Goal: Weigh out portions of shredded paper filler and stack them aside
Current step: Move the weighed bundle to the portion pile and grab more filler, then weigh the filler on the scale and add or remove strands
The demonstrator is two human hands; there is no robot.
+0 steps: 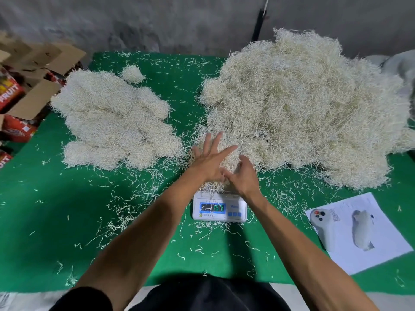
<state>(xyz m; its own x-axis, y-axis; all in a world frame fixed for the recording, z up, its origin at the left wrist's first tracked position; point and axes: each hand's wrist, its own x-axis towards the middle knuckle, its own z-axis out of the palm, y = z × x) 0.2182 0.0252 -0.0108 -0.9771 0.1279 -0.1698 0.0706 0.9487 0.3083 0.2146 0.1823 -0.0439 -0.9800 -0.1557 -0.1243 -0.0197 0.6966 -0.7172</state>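
Green cloth covers the worktop, shreds everywhere. Both hands are on the portion sitting on the scale: left hand lies flat on top, fingers straight and spread, the paper right under them. Right hand cups the near right side, fingers curled into it. Big heap is just behind, touching the portion; weighed stack is off left. Printed sheet at right.
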